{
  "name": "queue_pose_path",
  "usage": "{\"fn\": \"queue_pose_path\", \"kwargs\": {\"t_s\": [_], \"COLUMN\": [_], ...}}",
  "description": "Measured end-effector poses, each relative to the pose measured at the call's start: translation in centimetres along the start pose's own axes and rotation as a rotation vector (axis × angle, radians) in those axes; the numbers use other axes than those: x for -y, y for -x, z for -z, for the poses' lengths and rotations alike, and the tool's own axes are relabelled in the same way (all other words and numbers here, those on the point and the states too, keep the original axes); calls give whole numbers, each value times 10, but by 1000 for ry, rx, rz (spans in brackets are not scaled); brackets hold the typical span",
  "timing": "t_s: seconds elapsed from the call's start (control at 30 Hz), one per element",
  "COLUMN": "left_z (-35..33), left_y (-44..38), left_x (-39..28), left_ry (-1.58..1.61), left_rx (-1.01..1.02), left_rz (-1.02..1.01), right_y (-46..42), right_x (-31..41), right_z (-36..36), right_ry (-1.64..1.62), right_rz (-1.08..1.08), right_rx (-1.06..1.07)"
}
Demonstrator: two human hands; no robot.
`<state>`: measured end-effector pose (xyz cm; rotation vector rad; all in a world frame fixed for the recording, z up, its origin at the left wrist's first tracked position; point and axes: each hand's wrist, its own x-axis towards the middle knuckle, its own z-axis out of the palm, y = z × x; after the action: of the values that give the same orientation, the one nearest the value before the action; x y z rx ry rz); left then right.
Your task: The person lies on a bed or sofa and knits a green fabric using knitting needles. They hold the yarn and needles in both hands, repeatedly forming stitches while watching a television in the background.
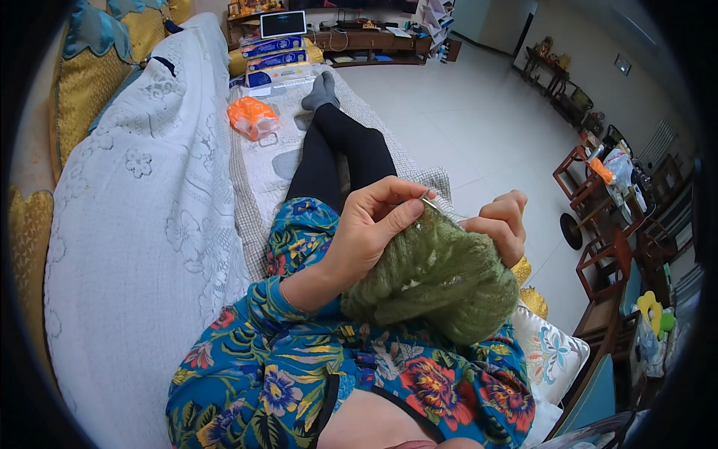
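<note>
A green piece of knitting hangs from a thin metal knitting needle above my lap. With thumb and forefinger, my left hand pinches the needle and the upper edge of the knitting near the needle's tip. My right hand is curled around the other end of the needle, at the right side of the work. A fine strand of yarn runs between the two hands. The palm side of the right hand is hidden, as is the needle's far end.
My outstretched legs rest on a quilted seat cover. An orange plastic bag lies left of them, with packaged tissue packs past my feet. A white lace cover drapes the backrest. An embroidered cushion sits at my right.
</note>
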<state>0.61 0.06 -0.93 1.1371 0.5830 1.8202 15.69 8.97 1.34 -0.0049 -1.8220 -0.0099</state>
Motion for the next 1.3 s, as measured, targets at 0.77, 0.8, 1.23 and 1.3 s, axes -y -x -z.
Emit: {"fn": "queue_pose_path", "kwargs": {"t_s": [0.77, 0.8, 1.23, 1.3], "left_z": [-8, -8, 0, -3], "left_y": [1, 1, -1, -1], "left_x": [7, 7, 13, 14], "left_ry": [-40, -35, -159, -117], "left_rx": [4, 8, 117, 119], "left_rz": [-33, -70, -114, -62], "right_y": [2, 4, 5, 6], "right_x": [-2, 1, -3, -2], "right_z": [-2, -4, -13, -16], "right_ry": [190, 172, -148, -123], "right_rz": [2, -35, 9, 25], "right_rx": [55, 30, 52, 9]}}
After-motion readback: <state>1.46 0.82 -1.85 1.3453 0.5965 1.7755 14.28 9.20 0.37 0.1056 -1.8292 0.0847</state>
